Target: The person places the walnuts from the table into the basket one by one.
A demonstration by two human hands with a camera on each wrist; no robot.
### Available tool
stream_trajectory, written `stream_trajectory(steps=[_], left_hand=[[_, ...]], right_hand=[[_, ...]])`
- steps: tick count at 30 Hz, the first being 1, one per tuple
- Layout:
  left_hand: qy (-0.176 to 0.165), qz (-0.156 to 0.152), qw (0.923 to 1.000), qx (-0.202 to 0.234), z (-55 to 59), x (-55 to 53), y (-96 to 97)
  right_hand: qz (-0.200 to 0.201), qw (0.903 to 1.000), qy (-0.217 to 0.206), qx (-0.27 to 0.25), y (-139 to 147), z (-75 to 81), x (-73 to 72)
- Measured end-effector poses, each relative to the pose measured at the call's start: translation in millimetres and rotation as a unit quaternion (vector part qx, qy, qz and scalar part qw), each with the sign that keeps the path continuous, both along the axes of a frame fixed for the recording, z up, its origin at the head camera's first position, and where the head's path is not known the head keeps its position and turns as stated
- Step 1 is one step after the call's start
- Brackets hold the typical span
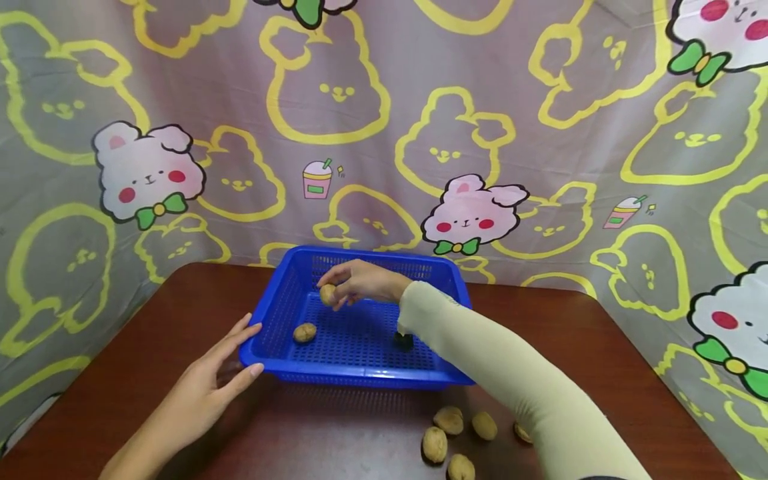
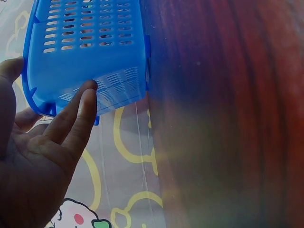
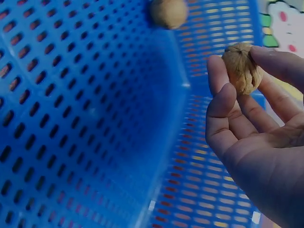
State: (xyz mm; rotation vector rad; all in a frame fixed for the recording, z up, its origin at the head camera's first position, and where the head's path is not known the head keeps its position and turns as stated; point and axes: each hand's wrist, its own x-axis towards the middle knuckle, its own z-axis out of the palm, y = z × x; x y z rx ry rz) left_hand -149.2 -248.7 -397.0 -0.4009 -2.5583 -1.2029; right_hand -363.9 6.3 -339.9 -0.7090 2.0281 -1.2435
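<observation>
My right hand (image 1: 360,283) is over the inside of the blue plastic basket (image 1: 372,373). Its thumb and fingertips pinch a walnut (image 3: 242,69), lifted above the basket floor. A second walnut (image 1: 305,333) lies on that floor near the left wall, and it also shows at the top of the right wrist view. At the basket's front left corner, my left hand (image 1: 210,373) rests its thumb and a finger on the rim. In the left wrist view, other fairly straight fingers (image 2: 85,109) extend along the outside of the basket wall.
Several walnuts (image 1: 435,445) lie on the brown wooden table (image 1: 324,433) in front of the basket, one partly behind the right sleeve (image 1: 510,360). A small dark item (image 1: 403,341) shows below the sleeve's cuff. A patterned curtain (image 1: 360,160) stands behind the table and at its sides.
</observation>
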Motion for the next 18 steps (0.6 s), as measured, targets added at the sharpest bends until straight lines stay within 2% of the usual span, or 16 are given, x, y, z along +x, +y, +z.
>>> stream_trajectory(steps=[7, 12, 18], left_hand=[[0.004, -0.005, 1.0000, 0.007, -2.1, 1.7, -1.0], [0.017, -0.008, 0.9998, 0.011, -1.5, 1.5, 1.0], [0.004, 0.003, 1.0000, -0.003, -0.5, 1.6, 0.6]], right_hand=[[0.018, 0.9993, -0.011, 0.032, -21, -25.7, -3.0], [0.007, 0.9992, 0.003, 0.039, -29, -34.6, -4.9], [-0.007, 0.9991, 0.017, 0.039, -42, -37.6, -2.7]])
